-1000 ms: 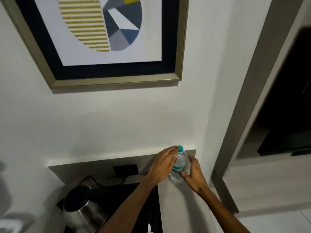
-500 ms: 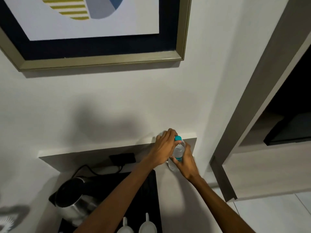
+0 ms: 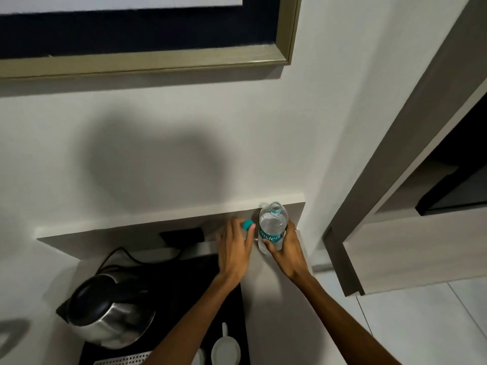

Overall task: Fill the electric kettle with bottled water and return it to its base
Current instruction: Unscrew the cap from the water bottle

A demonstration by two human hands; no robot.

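Observation:
A clear water bottle with a teal label stands upright on the counter near the back right corner, its mouth uncapped. My right hand grips its lower half. My left hand, just left of the bottle, pinches the teal cap between its fingertips. The steel electric kettle with a black lid, which is down, sits on the black tray at the lower left, well apart from both hands. Its base is hidden under it.
A black cord runs from the kettle to a black socket on the back panel. White cups stand on the tray by my left forearm. A wood cabinet edge rises right of the counter. A framed picture hangs above.
The cap has come off the bottle: my left hand has moved left with it, leaving the mouth uncapped. My right hand keeps its grip. The view has tilted downward.

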